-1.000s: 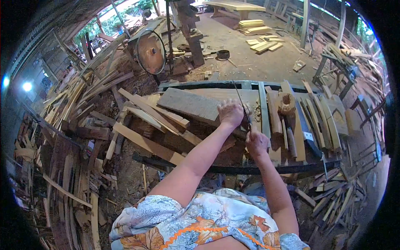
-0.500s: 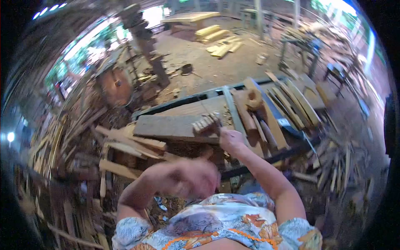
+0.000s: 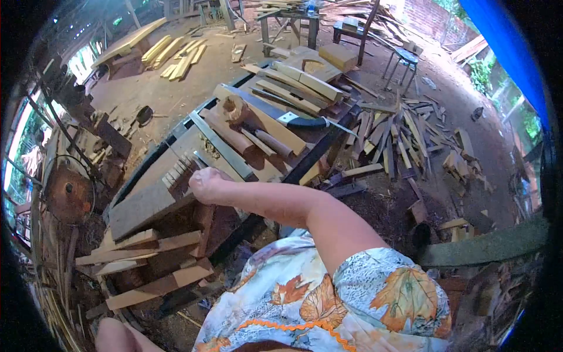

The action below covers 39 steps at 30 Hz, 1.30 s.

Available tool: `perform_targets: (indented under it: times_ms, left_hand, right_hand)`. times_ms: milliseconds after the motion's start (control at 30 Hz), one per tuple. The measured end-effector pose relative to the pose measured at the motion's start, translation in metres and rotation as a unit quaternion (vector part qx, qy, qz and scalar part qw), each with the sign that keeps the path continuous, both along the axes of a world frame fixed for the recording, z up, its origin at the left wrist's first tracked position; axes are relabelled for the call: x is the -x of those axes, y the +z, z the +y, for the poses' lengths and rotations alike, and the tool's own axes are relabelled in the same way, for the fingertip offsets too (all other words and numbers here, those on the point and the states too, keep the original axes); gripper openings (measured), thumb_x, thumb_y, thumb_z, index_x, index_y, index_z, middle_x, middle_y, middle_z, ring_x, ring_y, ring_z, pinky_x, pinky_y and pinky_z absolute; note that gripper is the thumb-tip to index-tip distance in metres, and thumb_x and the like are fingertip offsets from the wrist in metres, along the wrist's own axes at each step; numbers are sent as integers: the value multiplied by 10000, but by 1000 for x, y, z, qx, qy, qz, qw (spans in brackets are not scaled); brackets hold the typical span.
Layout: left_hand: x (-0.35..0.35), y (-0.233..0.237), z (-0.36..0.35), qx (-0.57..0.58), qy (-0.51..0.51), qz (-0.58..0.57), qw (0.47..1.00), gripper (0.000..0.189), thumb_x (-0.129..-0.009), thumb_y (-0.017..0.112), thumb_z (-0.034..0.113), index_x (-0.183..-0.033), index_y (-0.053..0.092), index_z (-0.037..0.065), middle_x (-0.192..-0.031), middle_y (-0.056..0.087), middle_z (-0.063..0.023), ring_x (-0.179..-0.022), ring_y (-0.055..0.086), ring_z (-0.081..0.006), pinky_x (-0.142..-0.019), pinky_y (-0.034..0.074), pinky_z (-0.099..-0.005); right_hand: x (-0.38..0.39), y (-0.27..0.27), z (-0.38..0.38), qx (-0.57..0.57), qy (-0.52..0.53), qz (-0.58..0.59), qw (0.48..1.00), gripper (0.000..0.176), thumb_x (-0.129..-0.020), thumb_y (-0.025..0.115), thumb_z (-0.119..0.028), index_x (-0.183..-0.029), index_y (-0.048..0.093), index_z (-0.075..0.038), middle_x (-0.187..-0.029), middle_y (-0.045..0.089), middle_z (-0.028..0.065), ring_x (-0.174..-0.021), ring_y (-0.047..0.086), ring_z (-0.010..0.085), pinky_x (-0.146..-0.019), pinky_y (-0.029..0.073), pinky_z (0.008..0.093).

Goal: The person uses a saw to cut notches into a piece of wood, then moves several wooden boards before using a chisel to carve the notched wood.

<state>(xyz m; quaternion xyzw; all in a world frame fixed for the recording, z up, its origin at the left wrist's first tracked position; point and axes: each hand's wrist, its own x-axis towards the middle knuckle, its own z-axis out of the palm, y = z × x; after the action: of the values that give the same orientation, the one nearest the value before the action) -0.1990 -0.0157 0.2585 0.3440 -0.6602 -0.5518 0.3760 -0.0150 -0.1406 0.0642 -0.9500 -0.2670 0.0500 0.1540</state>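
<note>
My right hand (image 3: 208, 183) is closed at the right end of a thick, weathered board (image 3: 143, 208) on the workbench. A narrow silvery piece (image 3: 200, 157) shows just beyond its knuckles; I cannot make out whether the fingers hold it. Beside the hand, a small wooden block with a row of comb-like slots (image 3: 177, 174) rests on the board. Only a rounded part of my left arm (image 3: 114, 335) appears at the lower left edge, and the left hand is out of sight. A pale metal bar (image 3: 220, 146) crosses the bench to the right of my right hand.
Farther right on the bench lie rounded wooden pieces (image 3: 229, 130), a long blue-grey tool with a dark curved handle (image 3: 308, 122) and several sawn strips (image 3: 287, 94). Offcuts (image 3: 404, 135) are heaped on the floor at right. Loose planks (image 3: 158, 287) jut out at the near left.
The view has swung right, so the bench appears farther left. My left hand, blurred before my chest earlier, has left the view. My right hand stays closed by the slotted block.
</note>
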Motion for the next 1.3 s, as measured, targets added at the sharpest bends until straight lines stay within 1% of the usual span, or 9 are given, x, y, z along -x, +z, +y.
perform_targets:
  times_ms: [133, 200, 300, 600, 767, 867, 1000, 1167, 1300]
  left_hand:
    - [7, -8, 10, 32, -11, 15, 999, 472, -919, 516, 438, -1028, 623, -9, -1032, 571, -207, -885, 551, -385, -773, 448, -470]
    - [5, -11, 12, 49, -21, 13, 998, 466, -918, 518, 435, -1026, 624, -6, -1030, 572, -204, -888, 550, -383, -776, 445, -470]
    - [0, -12, 12, 72, -36, -1, 997, 457, -915, 519, 431, -1022, 625, -1, -1026, 573, -199, -891, 549, -381, -779, 441, -471]
    - [-14, 8, -1, 90, -84, -45, 991, 430, -908, 525, 418, -1010, 627, 13, -1016, 576, -186, -903, 544, -375, -789, 428, -475]
    - [-19, 18, -7, 103, -97, -68, 988, 415, -905, 528, 411, -1004, 629, 21, -1010, 578, -179, -909, 542, -371, -794, 421, -477]
    - [-22, 21, -12, 112, -108, -71, 985, 406, -902, 529, 407, -1000, 630, 25, -1007, 579, -174, -913, 541, -369, -797, 417, -478]
    - [-28, 23, -20, 122, -129, -70, 982, 394, -899, 532, 401, -995, 631, 31, -1002, 580, -168, -918, 539, -366, -802, 411, -480]
    - [-34, 28, -27, 132, -145, -73, 978, 379, -895, 535, 394, -989, 632, 39, -996, 582, -161, -924, 536, -363, -807, 404, -482]
    - [-38, 32, -34, 138, -160, -75, 974, 367, -892, 537, 388, -984, 633, 45, -992, 584, -155, -929, 534, -360, -811, 398, -483]
  right_hand:
    - [0, 4, 9, 89, -5, -27, 996, 167, -762, 614, -104, -880, 694, -18, -938, 681, 167, -873, 680, 283, -744, 547, 366]
    - [-11, -34, 17, 73, -13, -75, 994, 184, -760, 627, -114, -909, 685, -22, -953, 675, 159, -884, 672, 272, -748, 540, 353]
    - [-17, -46, 21, 145, 12, -164, 976, 214, -764, 622, -127, -945, 676, -25, -955, 671, 149, -905, 660, 256, -746, 532, 347]
    - [-5, -11, 22, 117, -31, -39, 992, 199, -786, 601, -160, -919, 681, -35, -909, 675, 126, -843, 663, 250, -678, 527, 371]
    - [-5, -5, 21, 120, -28, -24, 992, 209, -790, 622, -131, -968, 700, -53, -1004, 686, 139, -965, 666, 234, -786, 539, 351]
    - [-7, -2, 23, 130, -25, 14, 991, 202, -788, 624, -129, -958, 701, -50, -984, 687, 144, -945, 670, 242, -771, 541, 350]
    - [-12, -17, 27, 119, -47, 5, 992, 202, -790, 622, -131, -958, 698, -48, -983, 684, 148, -943, 667, 253, -767, 542, 360]
    - [-8, -29, 22, 141, -9, -100, 985, 207, -796, 612, -134, -964, 691, -44, -998, 677, 147, -960, 659, 262, -773, 538, 378]
    - [-9, -8, 27, 108, -58, -1, 992, 205, -801, 608, -135, -961, 693, -41, -989, 680, 148, -957, 661, 263, -779, 537, 378]
